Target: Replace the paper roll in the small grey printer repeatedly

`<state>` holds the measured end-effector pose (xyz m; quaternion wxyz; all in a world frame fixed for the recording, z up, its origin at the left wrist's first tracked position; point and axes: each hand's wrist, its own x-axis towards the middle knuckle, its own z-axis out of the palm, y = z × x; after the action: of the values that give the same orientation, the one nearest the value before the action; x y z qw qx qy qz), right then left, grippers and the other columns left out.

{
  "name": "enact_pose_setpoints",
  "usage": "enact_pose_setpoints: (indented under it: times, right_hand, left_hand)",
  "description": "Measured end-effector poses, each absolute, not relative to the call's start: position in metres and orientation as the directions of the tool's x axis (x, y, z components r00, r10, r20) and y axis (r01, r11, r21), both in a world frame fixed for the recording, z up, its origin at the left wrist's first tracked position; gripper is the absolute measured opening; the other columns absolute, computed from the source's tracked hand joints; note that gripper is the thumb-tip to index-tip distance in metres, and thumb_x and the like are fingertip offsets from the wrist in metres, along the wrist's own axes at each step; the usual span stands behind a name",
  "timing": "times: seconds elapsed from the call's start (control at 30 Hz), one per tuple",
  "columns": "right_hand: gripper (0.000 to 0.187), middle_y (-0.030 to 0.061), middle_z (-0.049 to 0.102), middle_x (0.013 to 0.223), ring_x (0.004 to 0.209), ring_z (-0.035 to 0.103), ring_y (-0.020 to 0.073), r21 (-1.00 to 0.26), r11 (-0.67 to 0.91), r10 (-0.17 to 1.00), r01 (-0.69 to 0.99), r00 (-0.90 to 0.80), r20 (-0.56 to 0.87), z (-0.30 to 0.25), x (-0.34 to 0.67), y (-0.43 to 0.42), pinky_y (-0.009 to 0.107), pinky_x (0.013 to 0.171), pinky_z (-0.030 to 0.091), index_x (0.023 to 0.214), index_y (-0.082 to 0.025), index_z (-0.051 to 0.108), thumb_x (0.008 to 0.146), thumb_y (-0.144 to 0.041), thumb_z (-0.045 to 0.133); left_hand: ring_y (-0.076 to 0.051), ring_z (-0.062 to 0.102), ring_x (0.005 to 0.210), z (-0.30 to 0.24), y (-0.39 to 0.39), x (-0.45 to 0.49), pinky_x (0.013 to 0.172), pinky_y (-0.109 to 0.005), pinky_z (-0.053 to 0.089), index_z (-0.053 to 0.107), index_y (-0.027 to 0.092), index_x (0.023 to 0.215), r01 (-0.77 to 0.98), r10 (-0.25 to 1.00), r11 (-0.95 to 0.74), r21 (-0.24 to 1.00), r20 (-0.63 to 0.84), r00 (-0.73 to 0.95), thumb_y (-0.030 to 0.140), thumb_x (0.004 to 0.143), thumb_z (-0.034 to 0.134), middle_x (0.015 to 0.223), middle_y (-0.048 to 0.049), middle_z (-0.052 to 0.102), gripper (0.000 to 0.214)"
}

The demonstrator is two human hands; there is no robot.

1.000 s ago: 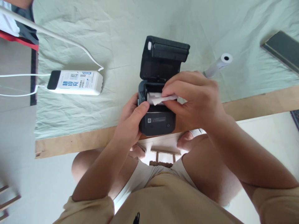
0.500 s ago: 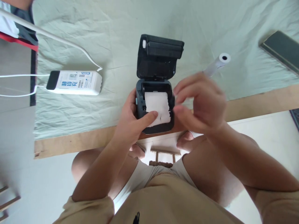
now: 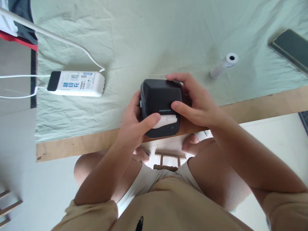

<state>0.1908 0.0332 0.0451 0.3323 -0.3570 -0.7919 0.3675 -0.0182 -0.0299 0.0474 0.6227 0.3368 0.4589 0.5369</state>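
A small black label printer [image 3: 160, 99] stands near the table's front edge with its lid down. A strip of white paper [image 3: 167, 120] sticks out of its front slot. My left hand [image 3: 134, 123] grips the printer's left side, with the thumb pressed on the paper strip. My right hand [image 3: 197, 101] wraps over the lid from the right, fingers on the top and thumb near the slot.
A white power bank [image 3: 77, 84] with white cables lies to the left on the pale green cloth [image 3: 144, 35]. A white paper roll [image 3: 223, 65] lies to the right. A dark flat device [image 3: 290, 48] sits at the far right. The wooden table edge [image 3: 72, 148] runs below.
The printer's lid was open with the paper roll showing; now it is shut. My right hand let go of the paper end and moved onto the lid. My left thumb stayed on the paper.
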Motion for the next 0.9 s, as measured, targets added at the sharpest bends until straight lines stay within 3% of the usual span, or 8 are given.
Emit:
enact_pose_setpoints:
  times: [0.13, 0.33, 0.53, 0.6, 0.73, 0.9]
  right_hand:
    - [0.059, 0.0059, 0.071, 0.135, 0.107, 0.072, 0.0224, -0.872, 0.382, 0.814, 0.307, -0.559, 0.160, 0.042, 0.189, 0.036, 0.043, 0.101, 0.064, 0.149, -0.027, 0.049, 0.097, -0.050, 0.066]
    - [0.062, 0.0071, 0.068, 0.142, 0.108, 0.071, 0.0238, -0.858, 0.394, 0.823, 0.331, -0.542, 0.169, 0.037, 0.186, 0.035, 0.046, 0.099, 0.063, 0.150, -0.027, 0.046, 0.095, -0.048, 0.066]
    - [0.062, 0.0092, 0.063, 0.150, 0.136, 0.064, 0.0286, -0.839, 0.435, 0.826, 0.328, -0.517, 0.227, 0.037, 0.189, 0.035, 0.048, 0.111, 0.060, 0.151, -0.027, 0.050, 0.096, -0.051, 0.068]
    - [0.063, 0.0094, 0.063, 0.148, 0.136, 0.063, 0.0281, -0.830, 0.448, 0.830, 0.331, -0.499, 0.249, 0.036, 0.190, 0.036, 0.047, 0.111, 0.060, 0.150, -0.028, 0.052, 0.096, -0.056, 0.069]
    - [0.057, 0.0089, 0.064, 0.134, 0.120, 0.067, 0.0250, -0.815, 0.476, 0.841, 0.331, -0.444, 0.311, 0.032, 0.190, 0.035, 0.044, 0.104, 0.061, 0.148, -0.030, 0.056, 0.099, -0.058, 0.067]
    - [0.061, 0.0065, 0.066, 0.119, 0.109, 0.067, 0.0253, -0.760, 0.550, 0.796, 0.345, -0.490, 0.354, 0.034, 0.192, 0.033, 0.045, 0.095, 0.062, 0.148, -0.030, 0.051, 0.096, -0.056, 0.071]
  left_hand:
    - [-0.036, 0.075, 0.130, 0.045, -0.029, -0.015, 0.103, -0.044, 0.067, 0.072, 0.021, 0.123, -0.399, 0.978, 0.188, 0.897, -0.209, -0.010, 0.055, 0.088, 0.082, 0.122, -0.0102, 0.082, 0.050]
    - [-0.038, 0.072, 0.136, 0.042, -0.028, -0.014, 0.108, -0.045, 0.065, 0.076, 0.021, 0.120, -0.391, 0.977, 0.187, 0.901, -0.214, -0.026, 0.058, 0.095, 0.078, 0.123, -0.0094, 0.082, 0.045]
    - [-0.034, 0.068, 0.143, 0.041, -0.028, -0.015, 0.116, -0.042, 0.061, 0.076, 0.025, 0.129, -0.418, 0.983, 0.157, 0.895, -0.181, -0.019, 0.061, 0.097, 0.076, 0.136, -0.0086, 0.079, 0.049]
    - [-0.031, 0.067, 0.144, 0.042, -0.027, -0.013, 0.118, -0.040, 0.060, 0.078, 0.026, 0.127, -0.444, 0.983, 0.150, 0.883, -0.183, -0.031, 0.060, 0.100, 0.073, 0.136, -0.0062, 0.080, 0.044]
    - [-0.029, 0.071, 0.139, 0.039, -0.023, -0.011, 0.115, -0.039, 0.062, 0.081, 0.023, 0.114, -0.488, 0.960, 0.165, 0.857, -0.253, -0.120, 0.054, 0.105, 0.067, 0.121, -0.0044, 0.084, 0.035]
    - [-0.026, 0.082, 0.110, 0.033, -0.021, -0.013, 0.095, -0.035, 0.069, 0.080, 0.019, 0.089, -0.497, 0.918, 0.150, 0.855, -0.307, -0.251, 0.047, 0.105, 0.068, 0.091, -0.0036, 0.084, 0.034]
